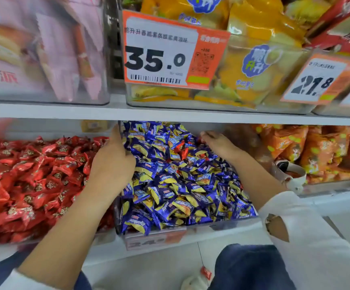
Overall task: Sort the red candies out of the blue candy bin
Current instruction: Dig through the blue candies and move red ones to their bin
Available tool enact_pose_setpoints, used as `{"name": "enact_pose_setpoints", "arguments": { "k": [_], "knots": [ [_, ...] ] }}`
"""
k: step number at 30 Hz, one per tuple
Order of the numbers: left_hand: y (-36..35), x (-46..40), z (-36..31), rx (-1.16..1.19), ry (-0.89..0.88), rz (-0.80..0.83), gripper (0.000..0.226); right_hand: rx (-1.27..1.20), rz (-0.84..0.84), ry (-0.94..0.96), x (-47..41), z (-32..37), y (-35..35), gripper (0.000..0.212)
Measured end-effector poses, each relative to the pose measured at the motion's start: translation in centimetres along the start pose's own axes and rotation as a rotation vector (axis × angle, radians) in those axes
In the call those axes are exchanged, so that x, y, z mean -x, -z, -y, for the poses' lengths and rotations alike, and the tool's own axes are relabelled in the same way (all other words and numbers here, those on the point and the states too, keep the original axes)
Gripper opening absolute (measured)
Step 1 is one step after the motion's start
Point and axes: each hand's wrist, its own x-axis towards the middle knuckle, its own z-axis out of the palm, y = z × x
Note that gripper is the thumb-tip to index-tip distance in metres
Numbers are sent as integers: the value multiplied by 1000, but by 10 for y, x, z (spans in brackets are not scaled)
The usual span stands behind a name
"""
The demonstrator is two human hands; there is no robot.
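1. Reaching under the upper shelf (170, 114), both hands are in the blue candy bin (222, 223); the shelf edge hangs low over the back of the pile, leaving a narrow gap there.
2. The left hand (112, 162) lies along the bin's left wall, fingers (115, 132) stretched out and pressed against the blue candies (180, 185), grasping nothing.
3. The right hand (220, 144) rests at the back right; its fingers curl, and whether they pinch a wrapper cannot be told.
4. A few red candies (180, 148) sit between the hands, on top of the blue ones toward the back.
5. The red candy bin (33, 181) stands just beside, touching on the left; orange packets (308, 151) fill the bin on the right.
6. A price tag (161, 51) marked 35.0 hangs above.
7. One red wrapper (206, 273) lies on the pale floor (149, 268).
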Motion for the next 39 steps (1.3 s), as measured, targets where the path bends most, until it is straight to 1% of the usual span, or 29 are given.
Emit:
{"name": "enact_pose_setpoints", "arguments": {
  "k": [4,6,9,10,14,17,19,23,27,30,32,35,37,39],
  "knots": [
    [0,0,2,51,31,-16,64,179,33,-83,-14,8,-17,63],
    [0,-1,3,64,46,-8,65,172,93,-117,-16,12,-20,68],
    [0,0,3,90,54,13,67,85,178,-190,-14,22,-22,87],
    [1,0,2,103,49,14,68,58,208,-210,-13,26,-22,89],
    [3,1,0,118,51,32,71,-88,282,-190,-4,36,-27,75],
    [3,2,0,99,56,38,74,-235,229,-185,6,41,-26,71],
    [4,2,0,102,59,42,75,-310,207,-149,15,49,-25,66],
    [7,4,-3,101,64,51,76,-349,234,-2,40,71,-26,57],
    [7,6,-1,140,50,52,74,-250,196,129,69,79,-24,54],
    [7,6,-1,165,53,54,73,-207,283,243,88,72,-19,49],
    [8,6,-3,169,67,64,75,-195,200,261,91,62,-11,41],
    [7,6,-2,179,69,70,76,-214,-24,202,85,35,7,39],
    [6,6,-2,178,57,59,77,-227,-122,80,76,11,17,40],
    [6,6,-2,171,62,49,77,-256,-145,-117,66,-10,21,51]
  ]
}}
